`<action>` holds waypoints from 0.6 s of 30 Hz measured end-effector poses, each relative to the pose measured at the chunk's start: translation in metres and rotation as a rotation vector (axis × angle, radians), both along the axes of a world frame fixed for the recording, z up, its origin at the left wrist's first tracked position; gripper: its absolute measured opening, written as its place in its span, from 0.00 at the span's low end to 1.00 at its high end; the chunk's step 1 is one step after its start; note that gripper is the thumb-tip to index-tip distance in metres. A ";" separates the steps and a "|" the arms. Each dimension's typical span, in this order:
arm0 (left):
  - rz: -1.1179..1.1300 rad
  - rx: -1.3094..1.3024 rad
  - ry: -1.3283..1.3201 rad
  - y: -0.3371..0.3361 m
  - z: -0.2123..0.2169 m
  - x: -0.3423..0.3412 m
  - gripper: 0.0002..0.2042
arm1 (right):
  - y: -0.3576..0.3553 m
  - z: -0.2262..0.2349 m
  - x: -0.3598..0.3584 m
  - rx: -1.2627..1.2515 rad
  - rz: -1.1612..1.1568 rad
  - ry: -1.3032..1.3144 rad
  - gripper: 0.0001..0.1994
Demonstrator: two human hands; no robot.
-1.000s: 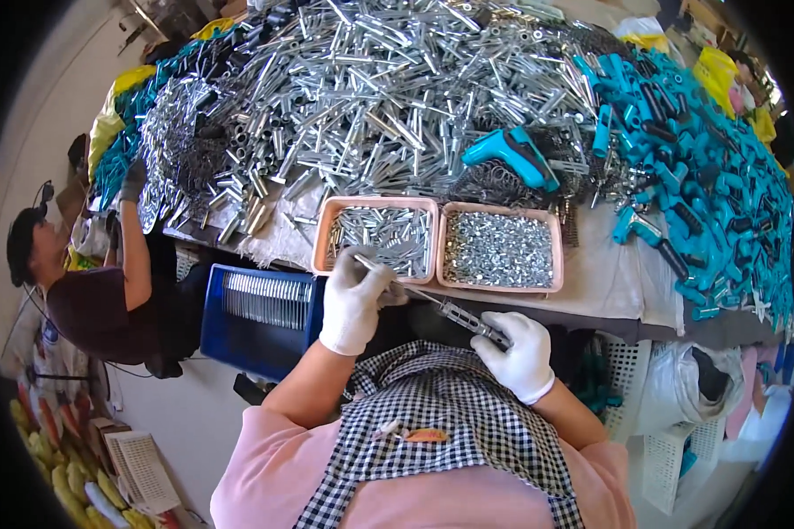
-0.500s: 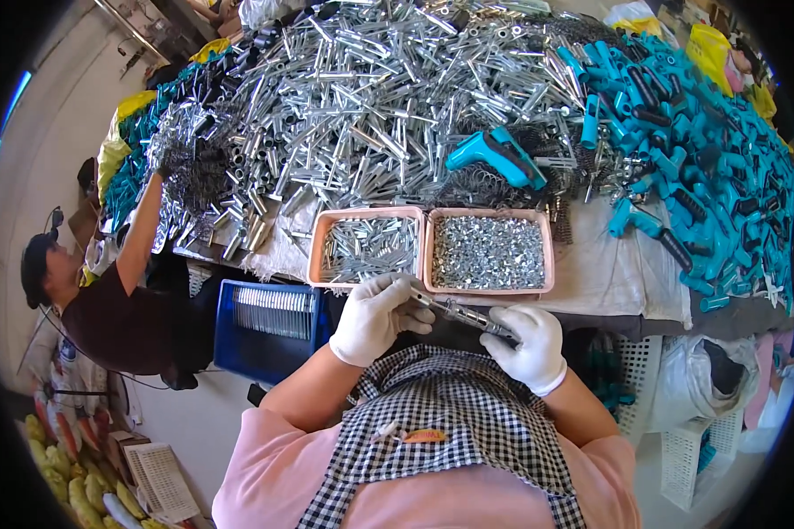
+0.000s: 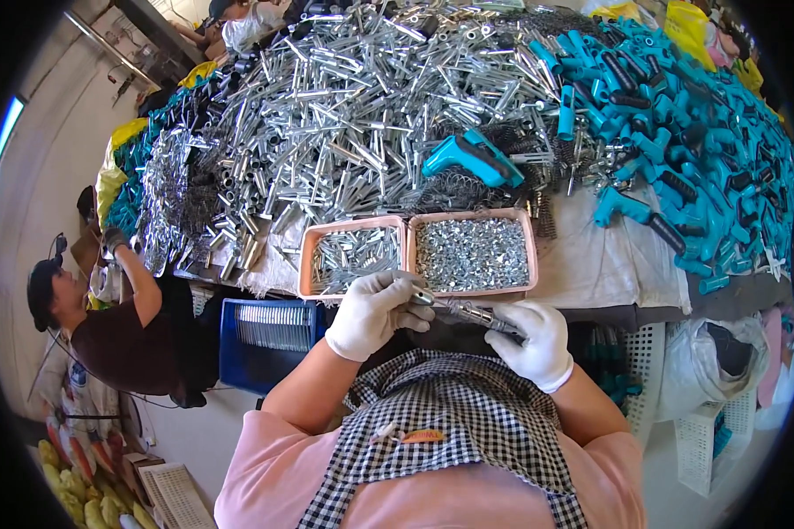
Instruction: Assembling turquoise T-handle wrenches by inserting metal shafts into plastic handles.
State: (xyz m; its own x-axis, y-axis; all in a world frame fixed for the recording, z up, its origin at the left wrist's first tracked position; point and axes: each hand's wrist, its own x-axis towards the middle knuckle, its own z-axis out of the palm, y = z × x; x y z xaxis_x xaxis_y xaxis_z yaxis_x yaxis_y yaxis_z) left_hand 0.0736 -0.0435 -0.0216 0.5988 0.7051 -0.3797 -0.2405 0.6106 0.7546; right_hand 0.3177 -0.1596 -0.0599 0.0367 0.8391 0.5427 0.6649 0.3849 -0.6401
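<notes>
My left hand [image 3: 370, 317], in a white glove, is closed with its fingertips on a short shiny metal cylinder [image 3: 423, 298]. My white-gloved right hand [image 3: 536, 346] is wrapped round a slim silver shaft assembly [image 3: 472, 315], which slants down to the right into its fingers. The cylinder lines up with the shaft's left end; whether they touch I cannot tell. Just beyond my hands, two pink trays sit side by side on the table. The left tray [image 3: 306, 264] has small metal pins in it, the right tray [image 3: 531, 256] many tiny metal bits.
A large heap of metal rods and tubes [image 3: 353, 115] covers the table, with teal tool housings [image 3: 706, 167] piled at right. One teal housing [image 3: 472, 160] lies behind the trays. A blue crate [image 3: 238, 366] stands at lower left. A co-worker [image 3: 119, 344] is at the left.
The view has shifted slightly, and both my hands keep hold of the metal parts near the trays. The co-worker's arm has drawn back from the heap.
</notes>
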 end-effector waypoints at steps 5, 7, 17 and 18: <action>0.019 0.096 0.086 -0.002 0.005 0.006 0.12 | -0.003 0.004 0.001 0.021 -0.013 0.004 0.18; 0.018 0.084 0.069 -0.003 0.003 0.007 0.12 | -0.003 0.005 0.001 0.026 -0.017 0.012 0.18; -0.190 0.042 0.035 -0.003 -0.003 0.006 0.12 | -0.003 0.011 0.000 0.057 0.024 0.041 0.16; -0.189 0.123 0.091 -0.002 -0.005 0.009 0.12 | -0.003 0.011 0.000 0.041 0.018 0.046 0.16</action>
State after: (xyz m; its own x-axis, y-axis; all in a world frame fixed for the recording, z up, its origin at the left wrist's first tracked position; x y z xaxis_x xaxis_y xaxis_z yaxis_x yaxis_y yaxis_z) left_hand 0.0823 -0.0450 -0.0270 0.6918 0.6280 -0.3564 -0.0586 0.5408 0.8391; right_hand 0.3178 -0.1627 -0.0486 0.0472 0.8172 0.5745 0.6277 0.4231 -0.6535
